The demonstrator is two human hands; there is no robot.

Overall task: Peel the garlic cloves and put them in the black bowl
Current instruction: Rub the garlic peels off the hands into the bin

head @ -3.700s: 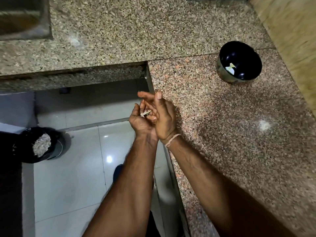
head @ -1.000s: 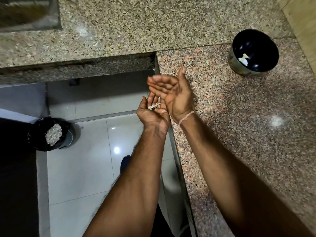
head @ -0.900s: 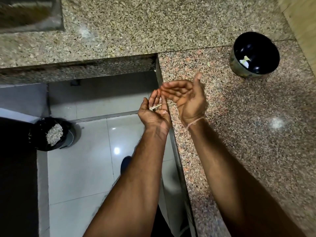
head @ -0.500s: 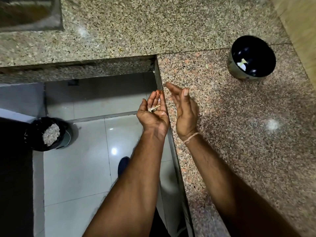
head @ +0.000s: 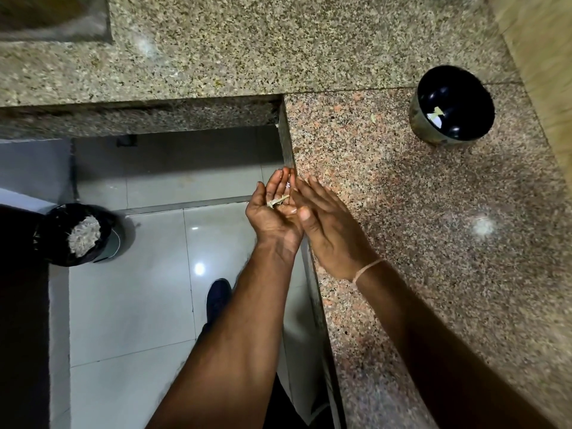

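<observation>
While the left hand point(head: 272, 212) lies palm up and cupped just off the edge of the speckled pink stone counter point(head: 433, 243), a few thin, dry, pale bits of garlic skin point(head: 278, 201) rest in its palm. Its fingers are loose and do not close round them. The right hand point(head: 328, 230) is flat, fingers straight, and holds nothing. It sits just beside the left palm at about three o'clock, with its fingertips point(head: 305, 184) touching or nearly touching the left fingers.

The round shiny black bowl point(head: 452, 103) stands on the counter, well apart from the hands, at about two o'clock from them. Something small and pale lies inside it, maybe a peeled clove point(head: 436, 114), but it is too small to be sure.

The skin looks very light and papery, so a puff of air or a quick move could send it flying. It is best kept in a cupped palm or swept with flat fingers. A peeled clove would be firm and a bit slippery, so it should be pinched at its sides.

Down on the floor at nine o'clock is a black bin point(head: 77, 235) with pale scraps in it.
</observation>
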